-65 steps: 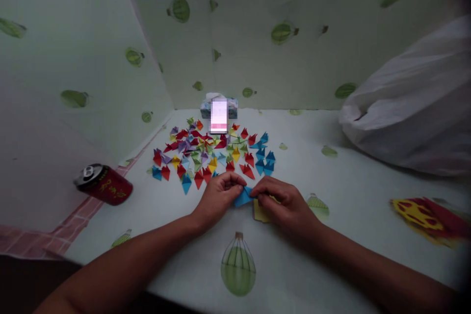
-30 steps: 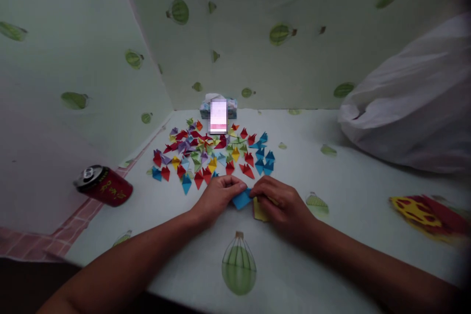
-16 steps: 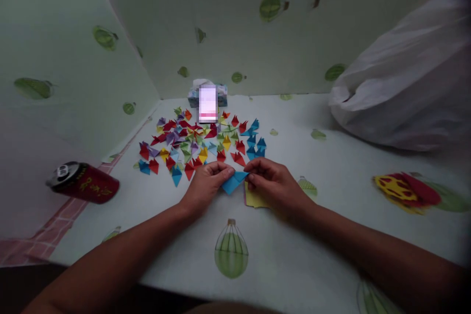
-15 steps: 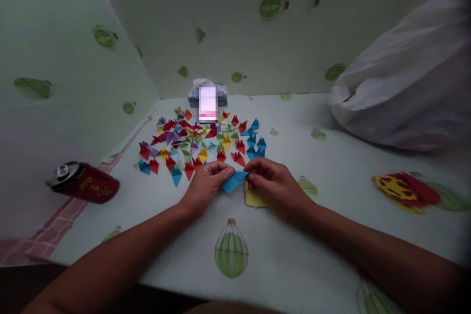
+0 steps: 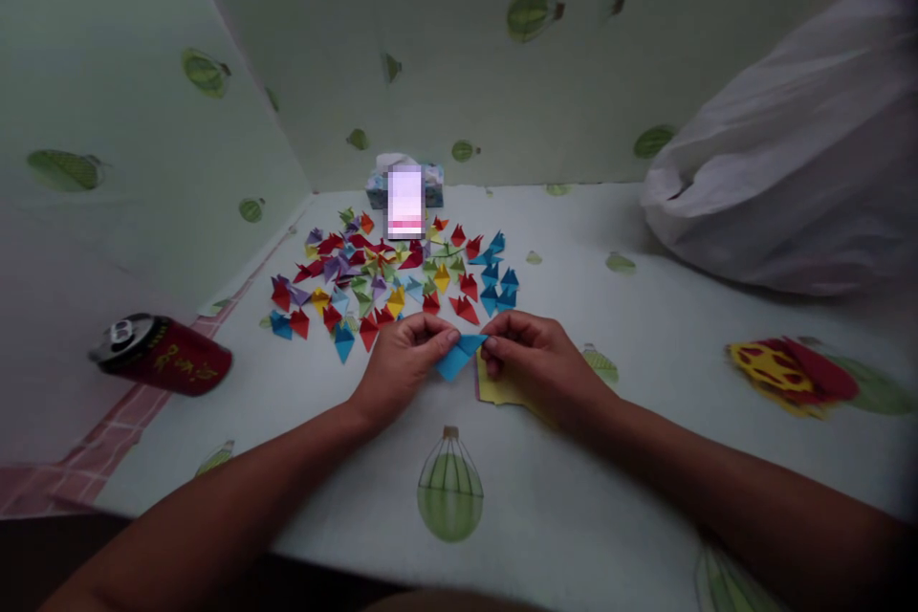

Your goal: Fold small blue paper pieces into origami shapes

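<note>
Both hands meet over the middle of the table: the left hand (image 5: 402, 361) pinches the left edge of a small blue folded paper triangle (image 5: 457, 357) between thumb and fingertips, and the right hand (image 5: 535, 365) pinches its right corner the same way, so the paper sits between them, just above the tabletop. Under the right hand, touching the table, lies a small stack of yellow square paper sheets (image 5: 496, 389), partly hidden by the fingers. Just beyond the knuckles spreads a cluster of many small folded paper pieces in red, blue, yellow, green and purple (image 5: 391, 279), lying flat on the white tablecloth printed with green balloons (image 5: 645, 459). Behind that cluster, against the back wall, stands a patterned tissue box (image 5: 403, 186). Well off to the left, a red drink can (image 5: 162, 354) lies on its side near the wall. At far right, a large white plastic bag (image 5: 796, 163) rests on the table.
</note>
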The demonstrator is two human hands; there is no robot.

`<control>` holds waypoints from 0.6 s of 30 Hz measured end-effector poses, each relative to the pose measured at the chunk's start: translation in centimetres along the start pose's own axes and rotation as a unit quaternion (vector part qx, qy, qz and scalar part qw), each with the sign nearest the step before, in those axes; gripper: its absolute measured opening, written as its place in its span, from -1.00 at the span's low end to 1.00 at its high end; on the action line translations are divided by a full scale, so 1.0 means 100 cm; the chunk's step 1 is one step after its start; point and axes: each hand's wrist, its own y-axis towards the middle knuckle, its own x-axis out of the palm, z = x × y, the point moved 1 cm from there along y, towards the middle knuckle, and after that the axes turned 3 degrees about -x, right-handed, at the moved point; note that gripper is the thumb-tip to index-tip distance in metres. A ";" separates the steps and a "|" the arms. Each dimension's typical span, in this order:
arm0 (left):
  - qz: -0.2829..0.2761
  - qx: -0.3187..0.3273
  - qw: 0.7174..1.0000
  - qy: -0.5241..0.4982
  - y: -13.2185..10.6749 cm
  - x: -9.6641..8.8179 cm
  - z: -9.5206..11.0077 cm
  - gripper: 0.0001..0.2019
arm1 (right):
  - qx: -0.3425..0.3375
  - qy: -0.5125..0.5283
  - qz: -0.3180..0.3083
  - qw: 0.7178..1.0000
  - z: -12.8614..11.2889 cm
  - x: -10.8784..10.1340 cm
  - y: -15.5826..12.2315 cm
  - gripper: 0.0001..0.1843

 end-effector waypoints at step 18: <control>-0.042 0.057 0.992 0.107 -0.008 0.004 0.005 -0.82 | -0.056 -0.153 -0.060 0.985 -0.010 0.000 -0.004 -0.71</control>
